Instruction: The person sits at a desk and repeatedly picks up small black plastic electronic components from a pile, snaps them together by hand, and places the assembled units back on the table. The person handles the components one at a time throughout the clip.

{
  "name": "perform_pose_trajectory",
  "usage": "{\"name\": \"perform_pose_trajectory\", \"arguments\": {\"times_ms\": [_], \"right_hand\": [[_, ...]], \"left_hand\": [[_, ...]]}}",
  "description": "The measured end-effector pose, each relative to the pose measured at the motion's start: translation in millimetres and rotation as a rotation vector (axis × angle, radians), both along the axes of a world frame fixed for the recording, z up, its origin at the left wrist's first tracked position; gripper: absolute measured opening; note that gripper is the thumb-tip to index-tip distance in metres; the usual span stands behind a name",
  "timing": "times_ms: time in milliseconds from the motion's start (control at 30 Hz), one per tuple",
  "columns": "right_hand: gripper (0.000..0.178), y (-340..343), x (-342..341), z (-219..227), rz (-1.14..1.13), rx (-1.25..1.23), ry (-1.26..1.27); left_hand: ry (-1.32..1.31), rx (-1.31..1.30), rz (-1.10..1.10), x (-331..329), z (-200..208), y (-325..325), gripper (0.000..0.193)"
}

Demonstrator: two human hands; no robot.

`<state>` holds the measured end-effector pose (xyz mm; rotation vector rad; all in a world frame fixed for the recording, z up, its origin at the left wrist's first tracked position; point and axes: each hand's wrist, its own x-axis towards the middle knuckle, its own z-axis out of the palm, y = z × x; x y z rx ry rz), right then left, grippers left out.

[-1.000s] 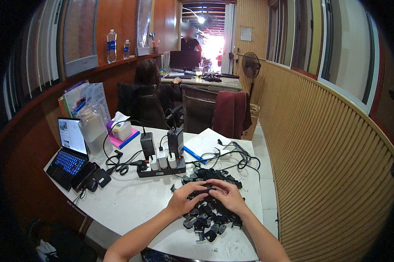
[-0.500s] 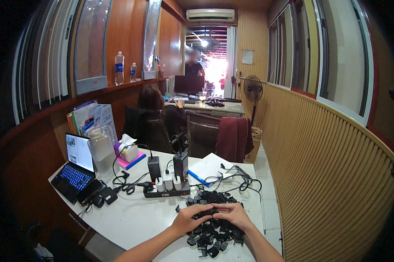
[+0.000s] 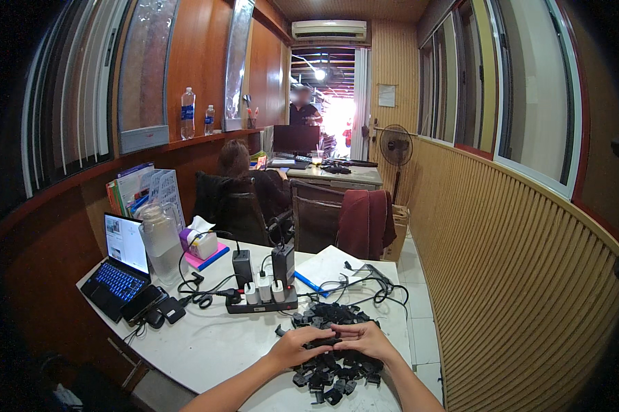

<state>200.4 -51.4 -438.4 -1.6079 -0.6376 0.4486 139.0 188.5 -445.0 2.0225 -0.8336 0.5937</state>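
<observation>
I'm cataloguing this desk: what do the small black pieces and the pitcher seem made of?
Small black pieces: probably moulded plastic, matt, judging by dull sheen and angular shapes. Pitcher: smooth glass or clear plastic, can't tell which; see-through wall.

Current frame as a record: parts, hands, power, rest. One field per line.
Parts: small black pieces, loosely piled on the white table
Left hand: over the pile, fingers pointing inward; grip unclear
Right hand: over the pile, fingers pointing inward; grip unclear
Power: dark power strip beyond the pile, white chargers on it
Left side: open laptop, screen lit; clear jug beside it
Beyond table: dark chair, maroon cloth at its right
</observation>
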Motion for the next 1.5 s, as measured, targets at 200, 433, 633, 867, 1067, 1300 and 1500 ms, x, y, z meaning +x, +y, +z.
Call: {"name": "perform_pose_trajectory", "arguments": {"times_ms": [200, 433, 633, 867, 1067, 1300, 1500], "right_hand": [[0.055, 6, -6, 3, -0.075, 0.007, -0.008], [0.047, 11, -12, 9, -0.138, 0.096, -0.053], [0.048, 6, -11, 14, -0.163, 0.069, -0.098], [0.041, 7, -13, 18, -0.206, 0.058, -0.362], [0.020, -3, -12, 25, -0.009, -0.404, -0.802], [0.028, 4, -5, 2, -0.083, -0.489, -0.878], [0.013, 3, -8, 4, -0.100, -0.409, -0.909]], "left_hand": [[-0.081, -0.044, 0.050, 3, 1, -3, 0.037], [-0.106, 0.029, 0.012, 9, 6, 4, 0.032], [-0.104, 0.063, -0.071, 13, 6, 4, 0.038], [-0.111, 0.082, 0.032, 12, 9, 6, 0.041], [-0.044, -0.070, 0.336, 7, 19, 30, 0.027], [0.002, -0.049, 0.350, 13, 18, 22, 0.028], [0.014, -0.025, 0.343, 10, 16, 22, 0.028]]}}
